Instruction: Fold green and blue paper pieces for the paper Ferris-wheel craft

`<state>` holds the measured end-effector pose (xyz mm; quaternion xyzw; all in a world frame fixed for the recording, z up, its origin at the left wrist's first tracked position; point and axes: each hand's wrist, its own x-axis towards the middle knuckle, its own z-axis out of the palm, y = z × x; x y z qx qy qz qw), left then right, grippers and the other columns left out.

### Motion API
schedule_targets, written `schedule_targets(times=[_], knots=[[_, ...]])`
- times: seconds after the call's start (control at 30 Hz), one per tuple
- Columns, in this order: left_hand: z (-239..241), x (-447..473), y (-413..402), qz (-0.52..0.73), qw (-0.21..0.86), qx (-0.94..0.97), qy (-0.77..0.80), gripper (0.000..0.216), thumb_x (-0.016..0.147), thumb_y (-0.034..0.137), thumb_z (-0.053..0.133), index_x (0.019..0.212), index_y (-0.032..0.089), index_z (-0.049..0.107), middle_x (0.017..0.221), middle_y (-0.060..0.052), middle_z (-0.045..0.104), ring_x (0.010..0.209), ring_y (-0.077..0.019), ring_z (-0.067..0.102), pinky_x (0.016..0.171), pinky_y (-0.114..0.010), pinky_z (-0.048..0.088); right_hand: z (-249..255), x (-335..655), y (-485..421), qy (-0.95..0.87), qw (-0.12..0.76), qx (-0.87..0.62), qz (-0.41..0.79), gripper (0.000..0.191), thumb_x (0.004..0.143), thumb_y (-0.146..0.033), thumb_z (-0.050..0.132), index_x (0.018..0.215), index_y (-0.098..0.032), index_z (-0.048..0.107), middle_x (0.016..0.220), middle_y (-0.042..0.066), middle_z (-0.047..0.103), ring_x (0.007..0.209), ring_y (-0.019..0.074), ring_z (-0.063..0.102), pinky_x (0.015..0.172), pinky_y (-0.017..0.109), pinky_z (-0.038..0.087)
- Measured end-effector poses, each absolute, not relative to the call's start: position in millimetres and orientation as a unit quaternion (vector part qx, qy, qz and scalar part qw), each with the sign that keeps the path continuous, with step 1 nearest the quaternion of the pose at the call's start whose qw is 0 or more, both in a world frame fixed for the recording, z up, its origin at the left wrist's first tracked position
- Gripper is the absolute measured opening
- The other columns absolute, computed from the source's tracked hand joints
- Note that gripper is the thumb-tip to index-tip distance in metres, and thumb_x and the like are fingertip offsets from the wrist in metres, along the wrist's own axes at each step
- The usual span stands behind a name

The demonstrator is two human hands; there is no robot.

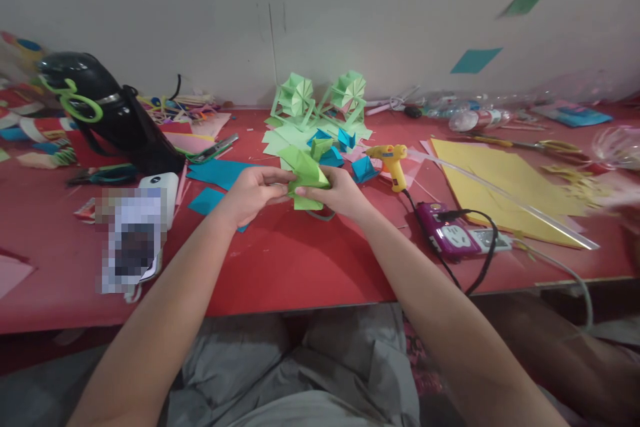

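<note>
Between my two hands is a piece of folded bright green paper [307, 173], held above the red table. My left hand [257, 193] pinches its left side with fingers and thumb. On the other side, my right hand [337, 193] grips its right edge, thumb lying across the front. Just behind it lie several small folded blue papers [346, 140] and flat pale green sheets [275, 142]. Blue paper sheets [220, 173] rest beside my left hand. A yellow glue gun [393, 161] lies to the right of my right hand.
Two pale green paper models [296, 95] stand by the wall. At right are a purple power strip [445, 230] with cables, yellow sheets [493, 187], scissors [540, 145] and a plastic bottle [477, 120]. On the left are a phone [170, 193] and a black object [107, 113]. Someone's blurred arm shows far right.
</note>
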<state>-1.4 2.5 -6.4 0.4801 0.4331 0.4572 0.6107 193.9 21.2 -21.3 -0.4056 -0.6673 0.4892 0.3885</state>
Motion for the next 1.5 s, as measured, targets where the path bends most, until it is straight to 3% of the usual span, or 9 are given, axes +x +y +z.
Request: schedule_targets(times=[0.5, 0.87, 1.5], knots=[[-4.9, -3.0, 2.2, 0.451, 0.631, 0.462, 0.430, 0.028, 0.058, 0.015, 0.082, 0.086, 0.014, 0.078, 0.093, -0.007, 0.075, 0.089, -0.0197, 0.070, 0.090, -0.038, 0.058, -25.5, 193.2, 22.0, -0.640, 0.400, -0.399, 0.520, 0.051, 0.065, -0.048, 0.083, 0.098, -0.011, 0.070, 0.089, 0.008, 0.074, 0.074, 0.0192, 0.066, 0.064, 0.029, 0.053], [-8.9, -1.2, 1.4, 0.456, 0.607, 0.491, 0.427, 0.030, 0.062, 0.024, 0.087, 0.089, 0.015, 0.077, 0.091, -0.006, 0.075, 0.086, -0.0197, 0.071, 0.088, -0.039, 0.057, -22.9, 192.4, 20.8, -0.633, 0.402, -0.410, 0.519, 0.046, 0.062, -0.045, 0.084, 0.092, -0.013, 0.070, 0.085, 0.006, 0.072, 0.071, 0.0172, 0.064, 0.060, 0.027, 0.052], [-6.2, -0.5, 0.7, 0.450, 0.612, 0.488, 0.429, 0.029, 0.062, 0.024, 0.086, 0.088, 0.015, 0.077, 0.095, -0.006, 0.074, 0.091, -0.0206, 0.070, 0.090, -0.041, 0.058, -25.8, 193.3, 21.3, -0.634, 0.406, -0.410, 0.515, 0.049, 0.067, -0.048, 0.082, 0.100, -0.013, 0.071, 0.090, 0.008, 0.075, 0.076, 0.0195, 0.068, 0.065, 0.029, 0.054]])
